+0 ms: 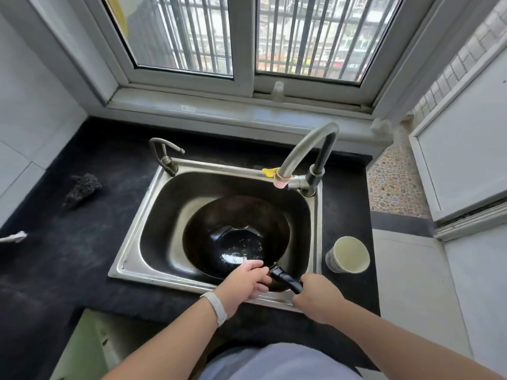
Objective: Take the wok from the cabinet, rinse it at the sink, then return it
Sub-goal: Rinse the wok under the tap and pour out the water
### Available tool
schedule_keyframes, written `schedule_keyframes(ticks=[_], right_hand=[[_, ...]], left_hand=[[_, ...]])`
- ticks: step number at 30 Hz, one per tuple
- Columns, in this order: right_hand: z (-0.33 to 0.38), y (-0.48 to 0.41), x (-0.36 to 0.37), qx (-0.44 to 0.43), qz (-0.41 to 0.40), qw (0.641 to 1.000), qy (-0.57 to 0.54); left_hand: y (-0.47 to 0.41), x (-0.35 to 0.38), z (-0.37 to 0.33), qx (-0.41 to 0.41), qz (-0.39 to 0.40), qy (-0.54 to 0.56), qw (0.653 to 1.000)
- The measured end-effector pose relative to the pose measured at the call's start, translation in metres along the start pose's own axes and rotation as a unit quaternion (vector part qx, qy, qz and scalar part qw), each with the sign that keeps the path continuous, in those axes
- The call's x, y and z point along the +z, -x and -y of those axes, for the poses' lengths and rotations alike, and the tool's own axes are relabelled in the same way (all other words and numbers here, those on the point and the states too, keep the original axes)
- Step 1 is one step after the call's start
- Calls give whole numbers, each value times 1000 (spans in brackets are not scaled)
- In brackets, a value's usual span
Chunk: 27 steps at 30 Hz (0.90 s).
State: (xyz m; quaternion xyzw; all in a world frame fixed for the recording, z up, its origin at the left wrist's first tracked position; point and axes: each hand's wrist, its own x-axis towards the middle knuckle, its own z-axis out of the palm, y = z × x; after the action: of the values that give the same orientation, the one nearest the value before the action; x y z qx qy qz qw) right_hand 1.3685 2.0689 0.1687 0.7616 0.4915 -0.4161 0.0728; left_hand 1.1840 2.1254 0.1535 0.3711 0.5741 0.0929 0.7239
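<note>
Head | L hand (244, 283) grips wok (236, 234) rim | R hand (318, 297) grips handle (286, 279) | steel sink (142, 223), blk counter (68, 256), window (247, 37)

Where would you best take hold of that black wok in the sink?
By its long black handle, which sticks out over the near rim of the sink toward the person, so come from the near side. The right hand grips its end; the left hand holds the rim of the wok beside it, steadying the bowl.
</note>
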Motion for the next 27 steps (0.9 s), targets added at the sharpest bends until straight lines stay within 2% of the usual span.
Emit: schedule_keyframes(ticks=[10, 16, 24, 27], right_hand=[[-13, -10, 5, 8, 13, 999, 29], [-12, -10, 6, 1, 23, 997, 70], [7, -9, -4, -8, 27, 996, 83], [19, -14, -18, -11, 25, 997, 66]], left_hand=[[-22, -12, -31, 68, -83, -39, 993], [-49, -27, -65, 130, -116, -106, 979], [-88, -30, -155, 213, -113, -197, 950], [-96, -21, -189, 243, -79, -241, 936]])
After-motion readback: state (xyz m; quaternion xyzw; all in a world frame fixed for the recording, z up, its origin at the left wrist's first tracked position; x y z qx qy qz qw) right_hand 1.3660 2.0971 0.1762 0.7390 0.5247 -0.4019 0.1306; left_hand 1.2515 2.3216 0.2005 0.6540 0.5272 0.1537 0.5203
